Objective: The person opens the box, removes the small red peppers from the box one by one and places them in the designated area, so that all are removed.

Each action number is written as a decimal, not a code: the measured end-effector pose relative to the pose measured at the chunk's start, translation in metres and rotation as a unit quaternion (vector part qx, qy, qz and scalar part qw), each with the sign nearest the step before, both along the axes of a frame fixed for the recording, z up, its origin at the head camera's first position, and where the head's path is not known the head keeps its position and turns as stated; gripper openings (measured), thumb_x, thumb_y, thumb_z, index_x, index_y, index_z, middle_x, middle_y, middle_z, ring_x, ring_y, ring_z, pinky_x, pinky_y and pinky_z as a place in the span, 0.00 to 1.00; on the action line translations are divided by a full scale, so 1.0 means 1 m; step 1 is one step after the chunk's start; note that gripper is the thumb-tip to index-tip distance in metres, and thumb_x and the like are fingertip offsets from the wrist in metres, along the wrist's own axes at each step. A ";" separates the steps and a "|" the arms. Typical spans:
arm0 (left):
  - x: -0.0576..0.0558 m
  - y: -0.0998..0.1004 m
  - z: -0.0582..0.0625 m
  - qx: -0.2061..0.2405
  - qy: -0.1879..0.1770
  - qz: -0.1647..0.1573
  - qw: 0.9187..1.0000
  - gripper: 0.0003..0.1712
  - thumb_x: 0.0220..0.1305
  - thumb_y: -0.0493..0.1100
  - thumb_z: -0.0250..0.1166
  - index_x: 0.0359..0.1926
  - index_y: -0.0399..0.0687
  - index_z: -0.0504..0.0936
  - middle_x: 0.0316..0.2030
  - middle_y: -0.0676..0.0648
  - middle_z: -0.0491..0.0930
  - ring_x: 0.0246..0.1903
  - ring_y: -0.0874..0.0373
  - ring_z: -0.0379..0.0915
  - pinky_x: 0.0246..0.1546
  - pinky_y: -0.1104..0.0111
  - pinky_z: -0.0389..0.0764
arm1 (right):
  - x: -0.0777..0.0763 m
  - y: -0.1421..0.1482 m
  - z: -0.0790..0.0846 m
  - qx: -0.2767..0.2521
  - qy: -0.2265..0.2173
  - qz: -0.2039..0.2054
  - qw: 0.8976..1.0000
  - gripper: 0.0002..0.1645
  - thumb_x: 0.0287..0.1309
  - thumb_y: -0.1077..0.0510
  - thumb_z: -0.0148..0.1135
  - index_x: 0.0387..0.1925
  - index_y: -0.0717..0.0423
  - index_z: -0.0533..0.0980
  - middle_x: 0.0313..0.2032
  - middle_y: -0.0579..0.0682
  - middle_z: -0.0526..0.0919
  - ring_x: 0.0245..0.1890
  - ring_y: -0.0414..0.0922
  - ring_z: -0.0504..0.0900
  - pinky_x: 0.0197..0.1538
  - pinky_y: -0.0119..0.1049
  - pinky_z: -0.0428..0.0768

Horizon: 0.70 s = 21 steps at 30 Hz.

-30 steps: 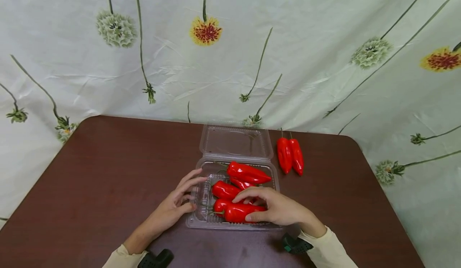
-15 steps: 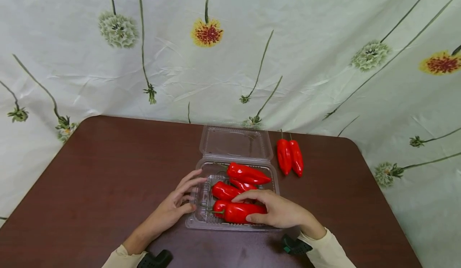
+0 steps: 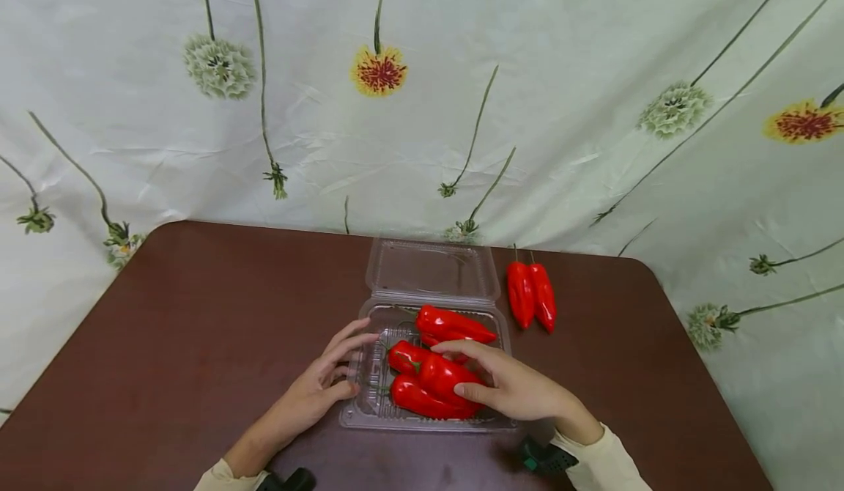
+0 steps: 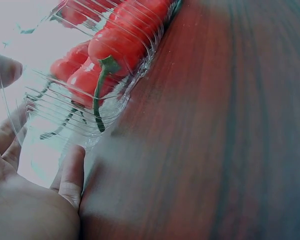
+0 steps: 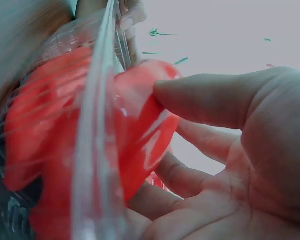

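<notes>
A pepper [image 3: 438, 375], likely light and slippery and best held round its middle, is pinched by the right hand [image 3: 511, 382] in the near half of the box [image 3: 395, 426], whose left side is touched by the loose left hand [image 3: 321, 386].

Right hand [image 3: 511, 387] pinches red pepper [image 3: 440, 377] in clear container [image 3: 369, 419]; left hand [image 3: 319, 385] at container's left side; two more peppers [image 3: 521, 297] outside, right.

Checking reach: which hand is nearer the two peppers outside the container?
Right. The right hand is in front of those peppers; the left hand is across the container.
</notes>
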State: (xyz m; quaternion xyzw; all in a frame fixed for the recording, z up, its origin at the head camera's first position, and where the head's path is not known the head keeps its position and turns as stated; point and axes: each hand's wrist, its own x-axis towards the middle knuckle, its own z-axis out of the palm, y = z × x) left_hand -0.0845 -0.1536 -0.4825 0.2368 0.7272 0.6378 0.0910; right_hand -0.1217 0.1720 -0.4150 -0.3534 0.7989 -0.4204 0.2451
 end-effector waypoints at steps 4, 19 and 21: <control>0.000 0.001 0.001 0.000 -0.005 0.005 1.000 0.36 0.66 0.28 0.56 0.75 0.44 0.62 0.79 0.45 0.41 0.68 0.70 0.53 0.54 0.70 0.67 | -0.003 0.004 0.004 -0.017 -0.003 -0.008 1.000 0.34 0.65 0.58 0.63 0.70 0.41 0.64 0.62 0.47 0.73 0.59 0.49 0.73 0.53 0.37 0.81; 0.002 0.003 0.004 0.013 0.001 0.000 1.000 0.38 0.64 0.25 0.55 0.75 0.42 0.61 0.79 0.45 0.41 0.68 0.65 0.54 0.54 0.71 0.68 | -0.013 0.033 0.033 -0.088 -0.016 -0.101 0.991 0.39 0.63 0.64 0.64 0.73 0.45 0.61 0.60 0.55 0.74 0.58 0.54 0.74 0.48 0.41 0.84; 0.002 0.003 0.003 0.013 0.000 0.003 1.000 0.38 0.63 0.25 0.55 0.75 0.42 0.62 0.79 0.46 0.41 0.68 0.63 0.55 0.53 0.71 0.68 | -0.015 0.036 0.035 -0.089 -0.012 -0.106 0.990 0.39 0.64 0.64 0.63 0.72 0.44 0.61 0.60 0.56 0.74 0.58 0.56 0.73 0.48 0.41 0.84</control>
